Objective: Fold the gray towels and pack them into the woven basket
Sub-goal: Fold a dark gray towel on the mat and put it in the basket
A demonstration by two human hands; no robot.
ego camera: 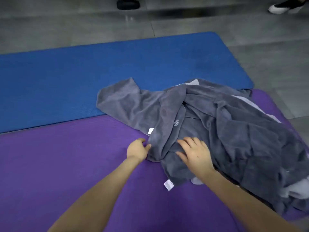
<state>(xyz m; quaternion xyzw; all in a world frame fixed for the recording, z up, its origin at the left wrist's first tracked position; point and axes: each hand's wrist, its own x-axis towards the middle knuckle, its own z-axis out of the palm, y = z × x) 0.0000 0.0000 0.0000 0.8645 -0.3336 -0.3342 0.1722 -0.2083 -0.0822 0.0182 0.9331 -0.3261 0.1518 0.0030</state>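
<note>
The gray towels [225,128] lie in a loose, crumpled heap that spreads over the right part of the purple mat [66,164], with one flap reaching up and left onto the blue mat [66,72] behind it. The left grip [138,149], a bare hand, sits on the purple mat right at the heap's near-left edge. Its fingers are curled and its thumb presses against the hem, so it pinches that edge of cloth. The right grip [194,154] is just beside it to the right, on top of the heap. It lies palm down with its fingers straight and spread, pressing on the fabric and clasping nothing. Between the two grips a folded strip of towel runs down to the near edge. A white label [168,185] hangs from a corner below the right wrist, and a second label [150,130] shows just above the left grip. Paler cloth [292,188] peeks out from under the dark gray at the heap's right side. Both mats rest on a gray tiled floor [267,56], where a shoe [280,6] shows at the far right corner.
</note>
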